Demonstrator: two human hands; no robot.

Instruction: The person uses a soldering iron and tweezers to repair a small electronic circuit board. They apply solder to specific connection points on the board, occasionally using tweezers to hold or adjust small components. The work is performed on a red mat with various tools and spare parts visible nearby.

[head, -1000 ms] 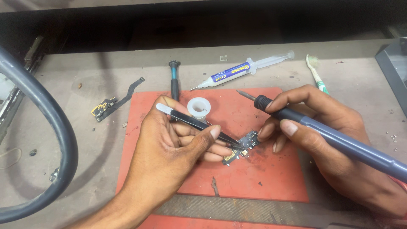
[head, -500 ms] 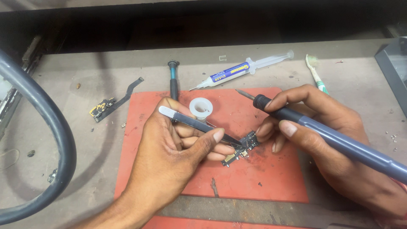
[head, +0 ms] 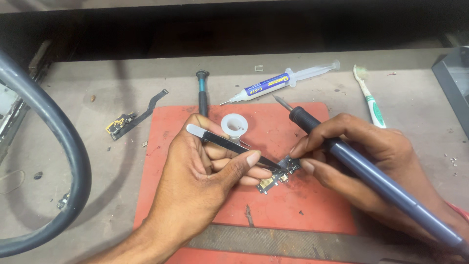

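My left hand (head: 205, 171) grips metal tweezers (head: 229, 145) whose tips press on a small dark circuit board (head: 279, 177) lying on a red work mat (head: 312, 210). My right hand (head: 361, 156) holds a blue-grey soldering iron (head: 371, 171) with its tip pointing up and away toward the mat's far edge. The right fingertips also touch the board's right end. A small white spool of solder wire (head: 234, 126) stands just beyond the tweezers.
Beyond the mat lie a syringe of paste (head: 278, 84), a dark screwdriver (head: 202, 93) and a toothbrush (head: 369, 98). A flex cable part (head: 132, 117) lies at the left. A thick grey hose (head: 58, 146) curves along the left side. A grey box edge (head: 452, 83) is at the right.
Both hands have stayed almost still over the board. The board has shifted slightly under the tweezers and the right fingertips.
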